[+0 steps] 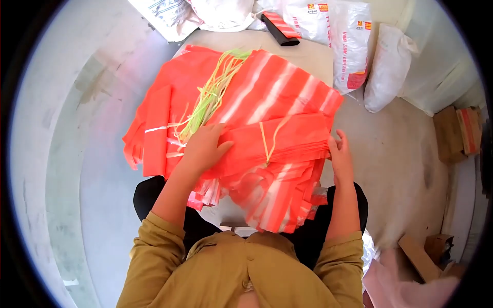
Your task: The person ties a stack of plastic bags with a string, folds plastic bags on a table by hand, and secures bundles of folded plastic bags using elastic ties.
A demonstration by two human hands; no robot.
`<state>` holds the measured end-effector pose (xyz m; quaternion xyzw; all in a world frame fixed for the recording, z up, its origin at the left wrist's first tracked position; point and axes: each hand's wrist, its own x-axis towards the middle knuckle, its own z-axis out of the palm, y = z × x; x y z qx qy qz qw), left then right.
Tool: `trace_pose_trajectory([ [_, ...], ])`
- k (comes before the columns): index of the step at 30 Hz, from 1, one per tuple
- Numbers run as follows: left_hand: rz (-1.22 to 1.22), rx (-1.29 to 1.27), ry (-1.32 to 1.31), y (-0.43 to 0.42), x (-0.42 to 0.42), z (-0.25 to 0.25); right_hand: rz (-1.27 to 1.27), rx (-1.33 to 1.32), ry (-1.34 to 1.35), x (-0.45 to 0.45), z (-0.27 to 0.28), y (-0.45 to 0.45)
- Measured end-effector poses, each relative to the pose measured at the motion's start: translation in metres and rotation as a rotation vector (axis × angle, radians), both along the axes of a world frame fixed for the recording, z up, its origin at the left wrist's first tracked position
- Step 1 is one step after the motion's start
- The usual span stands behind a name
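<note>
A folded bundle of red plastic bags (300, 136) lies across a pile of red and white striped bags (280, 84) in front of me. A thin yellow tie (267, 143) is looped around the bundle's middle. My left hand (203, 146) rests on the bundle's left part, thumb apart from the fingers, beside a bunch of yellow-green ties (213, 95). At the bundle's right end, my right hand (341, 156) has its fingers stretched and apart, close against the stacked edges; exact contact is unclear. Another narrow folded red bundle (156, 131) with a white band lies left.
The pile sits on a pale board-like surface (316, 64) above my knees. A black-and-red roll-shaped object (281, 30) lies at its far edge. White printed sacks (352, 46) stand behind, another white sack (389, 66) to the right. Cardboard boxes (449, 134) are at far right.
</note>
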<state>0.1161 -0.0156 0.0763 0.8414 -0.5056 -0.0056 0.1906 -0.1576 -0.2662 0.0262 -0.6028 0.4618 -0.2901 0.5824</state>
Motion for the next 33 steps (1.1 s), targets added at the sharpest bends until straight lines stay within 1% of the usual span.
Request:
trace_pose_trajectory([
  [2, 0.011, 0.035, 0.049, 0.002, 0.000, -0.002, 0.067, 0.106, 0.034, 0.005, 0.015, 0.006],
  [5, 0.025, 0.082, 0.122, 0.006, -0.003, 0.004, 0.069, -0.016, -0.075, 0.011, -0.007, 0.002],
  [8, 0.042, 0.195, 0.218, 0.009, -0.009, 0.023, 0.066, -0.221, -0.099, 0.019, -0.006, -0.007],
  [9, 0.050, 0.246, 0.255, 0.010, -0.010, 0.027, 0.085, -0.244, -0.124, 0.025, 0.006, -0.008],
  [12, 0.046, 0.208, 0.499, 0.021, -0.008, 0.022, 0.105, -0.297, -0.220, 0.052, 0.066, -0.014],
  [14, 0.066, 0.086, 0.741, 0.025, -0.012, 0.010, 0.068, -0.313, -0.306, 0.071, 0.091, -0.021],
  [17, 0.140, -0.126, 1.172, 0.023, -0.036, -0.016, 0.094, -0.055, -0.718, 0.089, 0.116, -0.013],
  [18, 0.171, -0.205, 1.325, 0.022, -0.045, -0.030, 0.171, -0.047, -0.590, 0.090, 0.109, -0.012],
  [19, 0.197, -0.176, 1.181, 0.020, -0.051, -0.042, 0.245, -0.040, -0.460, 0.087, 0.092, -0.008],
  [20, 0.216, -0.162, 1.201, 0.021, -0.053, -0.049, 0.317, -0.034, -0.328, 0.084, 0.075, -0.004],
  [21, 0.238, -0.145, 1.225, 0.019, -0.063, -0.029, 0.349, -0.025, -0.254, 0.079, 0.056, 0.001],
  [22, 0.260, -0.126, 1.247, 0.017, -0.068, -0.019, 0.380, -0.015, -0.180, 0.073, 0.037, 0.008],
  [23, 0.208, -0.139, 1.274, 0.019, -0.066, -0.024, 0.410, 0.002, -0.108, 0.068, 0.025, 0.015],
  [26, 0.192, -0.135, 1.265, 0.019, -0.069, -0.014, 0.514, 0.017, -0.116, 0.055, 0.013, 0.028],
  [28, 0.213, -0.127, 1.250, 0.019, -0.072, -0.006, 0.560, -0.075, -0.082, 0.055, 0.021, 0.032],
  [30, 0.231, -0.194, 1.347, 0.017, -0.076, -0.005, 0.566, -0.115, -0.080, 0.056, 0.021, 0.034],
  [32, 0.250, -0.340, 1.556, 0.017, -0.083, -0.008, 0.537, -0.099, -0.109, 0.058, 0.015, 0.035],
  [33, 0.211, -0.303, 1.468, 0.020, -0.087, -0.011, 0.528, -0.105, -0.112, 0.058, 0.016, 0.036],
])
